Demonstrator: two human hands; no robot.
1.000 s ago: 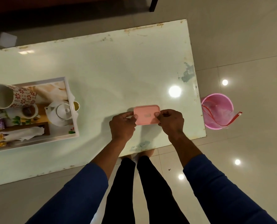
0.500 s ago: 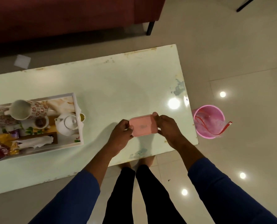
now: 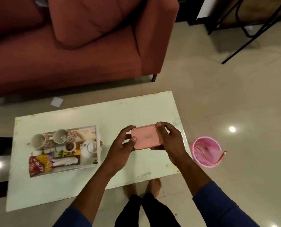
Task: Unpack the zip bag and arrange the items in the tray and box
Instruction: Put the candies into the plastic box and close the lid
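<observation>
Box (image 3: 146, 137): pink, lidded, rounded corners; I hold it lid up above the tabletop (image 3: 116, 112), between my two hands.
Left hand (image 3: 122, 145): I grasp the box's left end, thumb lying on the lid's near left corner, fingers curled round the far side.
Right hand (image 3: 168, 140): I grasp the box's right end, one fingertip on the lid's far right corner, the others wrapped beneath.
Tray (image 3: 96, 145): white, on the left part of the tabletop, well apart from the box.
Cups (image 3: 61, 136): two flowered ones lying on their sides at the tray's far edge.
Teapot (image 3: 89, 148): white, lidded, upright at the tray's right side.
Packet (image 3: 38, 166): red and yellow, at the tray's near left corner.
Bin (image 3: 206, 151): pink, on the floor just right of the tabletop.
Sofa (image 3: 71, 46): red, beyond the tabletop.
</observation>
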